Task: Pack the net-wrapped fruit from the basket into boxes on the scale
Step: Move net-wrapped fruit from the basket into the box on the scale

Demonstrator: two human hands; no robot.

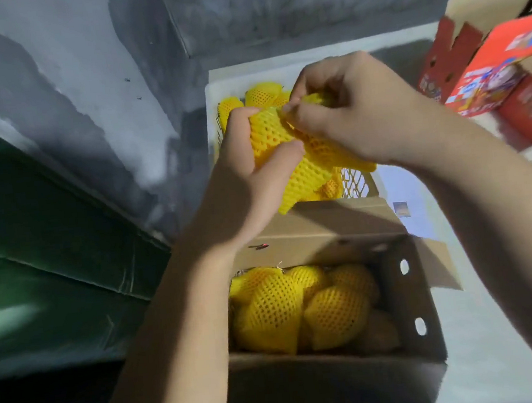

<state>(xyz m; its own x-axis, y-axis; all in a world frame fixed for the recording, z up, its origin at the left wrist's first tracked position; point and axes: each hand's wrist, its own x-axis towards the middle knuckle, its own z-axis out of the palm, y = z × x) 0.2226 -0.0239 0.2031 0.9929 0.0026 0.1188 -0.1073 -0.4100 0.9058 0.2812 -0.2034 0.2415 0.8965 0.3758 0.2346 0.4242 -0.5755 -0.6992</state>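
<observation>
A fruit in yellow foam net [300, 168] is held up over the basket [356, 179]. My left hand [249, 177] grips it from the left, thumb across the net. My right hand [347, 112] pinches the net's top edge with its fingertips. More yellow net-wrapped fruit [261, 96] lie in the basket behind the hands. Below, an open cardboard box [410, 301] holds several net-wrapped fruit [334, 318]. The scale under the box is hidden.
Red printed cartons [486, 76] are stacked at the right, one with an open flap. A white rim [278, 70] frames the basket at the back. A dark green surface [36, 256] runs along the left, under a grey wall.
</observation>
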